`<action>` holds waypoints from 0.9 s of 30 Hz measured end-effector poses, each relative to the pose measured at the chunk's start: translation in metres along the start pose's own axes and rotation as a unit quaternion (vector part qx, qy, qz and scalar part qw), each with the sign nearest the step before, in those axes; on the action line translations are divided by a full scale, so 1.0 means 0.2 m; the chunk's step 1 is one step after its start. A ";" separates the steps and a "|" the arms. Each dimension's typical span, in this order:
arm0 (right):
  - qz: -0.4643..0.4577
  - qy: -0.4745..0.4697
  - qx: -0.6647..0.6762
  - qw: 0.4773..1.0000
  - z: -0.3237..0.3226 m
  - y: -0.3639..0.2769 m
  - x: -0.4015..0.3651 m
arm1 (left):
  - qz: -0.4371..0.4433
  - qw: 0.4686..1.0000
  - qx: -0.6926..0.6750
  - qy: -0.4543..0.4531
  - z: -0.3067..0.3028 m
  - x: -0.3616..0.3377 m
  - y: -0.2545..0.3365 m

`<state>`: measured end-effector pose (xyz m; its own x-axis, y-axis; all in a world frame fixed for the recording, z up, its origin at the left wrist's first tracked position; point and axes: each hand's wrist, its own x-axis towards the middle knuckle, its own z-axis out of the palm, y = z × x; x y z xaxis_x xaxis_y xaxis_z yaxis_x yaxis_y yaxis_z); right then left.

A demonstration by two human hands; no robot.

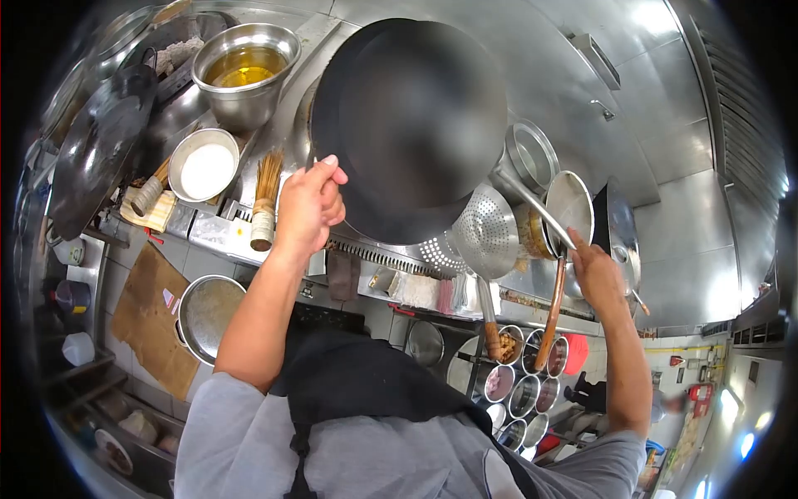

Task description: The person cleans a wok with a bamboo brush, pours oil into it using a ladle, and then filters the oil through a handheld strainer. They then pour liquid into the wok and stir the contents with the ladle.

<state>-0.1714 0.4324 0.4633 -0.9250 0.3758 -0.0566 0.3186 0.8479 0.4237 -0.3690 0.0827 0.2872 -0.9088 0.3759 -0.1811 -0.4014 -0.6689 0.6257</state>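
A large black wok (399, 125) fills the top middle, its centre blurred. My left hand (311, 208) is closed at its left rim, with the thumb on top; the exact grip point is partly hidden. On the right, my right hand (594, 270) is wrapped round the long metal handle of a cooking tool (532, 200), whose head is hidden near the wok's right edge. Below that handle hang a perforated strainer (486, 233) and a wooden handle (551, 320). A round sieve (570, 208) sits just above my right hand.
At left stand a steel pot of yellow oil (243, 75), a bowl of white powder (204, 170) and a bamboo brush (264, 200). A pan (209, 314) is lower left. Several ingredient tins (525, 395) stand lower right, and a second wok (615, 224) beyond my right hand.
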 end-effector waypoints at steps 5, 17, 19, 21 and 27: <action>0.040 -0.002 0.035 0.999 0.03 0.05 -0.03 | 0.008 1.000 -0.018 0.009 -0.02 0.01 0.00; 0.230 0.013 0.500 0.835 0.33 -0.06 -0.58 | 0.010 0.998 -0.048 0.034 -0.07 -0.01 -0.01; 0.107 0.074 0.361 0.923 0.26 0.03 -0.55 | 0.015 0.999 -0.033 0.022 -0.04 -0.04 -0.03; 0.063 0.063 0.294 0.952 0.02 0.01 -0.48 | 0.020 1.000 -0.016 0.011 -0.02 -0.05 -0.03; -0.025 -0.053 0.077 0.995 -0.06 -0.04 -0.16 | 0.039 0.999 -0.013 -0.003 0.01 -0.07 -0.05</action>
<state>-0.1467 0.4088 0.4714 -0.9157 0.3627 -0.1730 0.3089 0.9107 0.2741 -0.3520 0.0851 0.2853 -0.9368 0.3255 -0.1285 -0.3323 -0.7122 0.6183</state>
